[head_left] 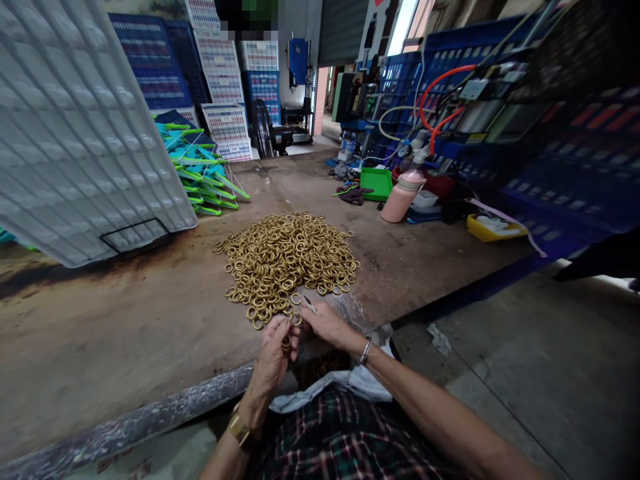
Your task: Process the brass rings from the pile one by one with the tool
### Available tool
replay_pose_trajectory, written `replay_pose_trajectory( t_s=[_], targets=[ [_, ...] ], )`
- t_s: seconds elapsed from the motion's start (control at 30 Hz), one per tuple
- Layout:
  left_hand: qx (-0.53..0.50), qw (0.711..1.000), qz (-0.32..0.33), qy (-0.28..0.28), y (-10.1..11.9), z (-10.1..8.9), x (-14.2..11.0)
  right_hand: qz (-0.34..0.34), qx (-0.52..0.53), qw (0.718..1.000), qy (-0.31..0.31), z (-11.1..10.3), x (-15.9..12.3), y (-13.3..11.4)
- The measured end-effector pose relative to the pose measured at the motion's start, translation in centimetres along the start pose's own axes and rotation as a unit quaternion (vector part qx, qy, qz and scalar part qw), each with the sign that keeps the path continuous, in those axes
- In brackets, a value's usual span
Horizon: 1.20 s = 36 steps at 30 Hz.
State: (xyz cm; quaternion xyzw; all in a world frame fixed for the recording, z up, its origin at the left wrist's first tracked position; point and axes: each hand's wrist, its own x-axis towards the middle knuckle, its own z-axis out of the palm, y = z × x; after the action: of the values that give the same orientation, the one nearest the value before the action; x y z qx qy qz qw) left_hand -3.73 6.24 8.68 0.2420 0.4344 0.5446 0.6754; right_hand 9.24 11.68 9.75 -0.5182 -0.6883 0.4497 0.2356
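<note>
A wide heap of brass-coloured rings (290,253) lies on the worktable (150,320). At the heap's near edge, my left hand (273,347) is closed around a few rings (286,345). Close beside it on the right, my right hand (327,323) is closed on a slim tool with a dark pointed tip (310,305); its exact kind cannot be made out. The fingertips of both hands are almost together, beside loose rings. Below the table edge, an open white sack (350,381) sits at my lap, with dark contents in shadow.
At the left stands a large pale plastic crate (90,133), with green and teal frames (205,180) behind it. A pink bottle (400,197), a green tray (376,184) and a yellow dish (495,228) stand at the right. Clear plastic wrap (150,413) covers the front edge.
</note>
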Motion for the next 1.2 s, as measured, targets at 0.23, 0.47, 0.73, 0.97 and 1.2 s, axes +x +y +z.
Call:
replay_pose_trajectory(
  t_s=[0.23,0.47,0.73,0.97,1.2],
  targets=[
    [0.052,0.998,0.028,0.02,-0.7,-0.2,0.1,-0.069,-0.045,0.996,0.019,0.3,-0.2,-0.3],
    [0.141,0.985,0.074,0.074,-2.0,-1.0,0.7,-0.012,0.01,0.999,-0.031,-0.6,-0.3,-1.4],
    [-0.013,0.999,0.001,0.035,-0.4,0.0,0.2,0.018,0.056,0.998,-0.032,-0.3,-0.6,-1.3],
    [-0.186,0.974,-0.122,0.048,0.3,-0.1,0.8,-0.081,0.005,0.997,0.013,0.1,-0.7,-1.2],
    [-0.23,0.951,-0.197,0.057,0.5,0.5,0.5,-0.092,0.0,0.996,-0.008,0.3,-0.6,-0.7]
  ],
)
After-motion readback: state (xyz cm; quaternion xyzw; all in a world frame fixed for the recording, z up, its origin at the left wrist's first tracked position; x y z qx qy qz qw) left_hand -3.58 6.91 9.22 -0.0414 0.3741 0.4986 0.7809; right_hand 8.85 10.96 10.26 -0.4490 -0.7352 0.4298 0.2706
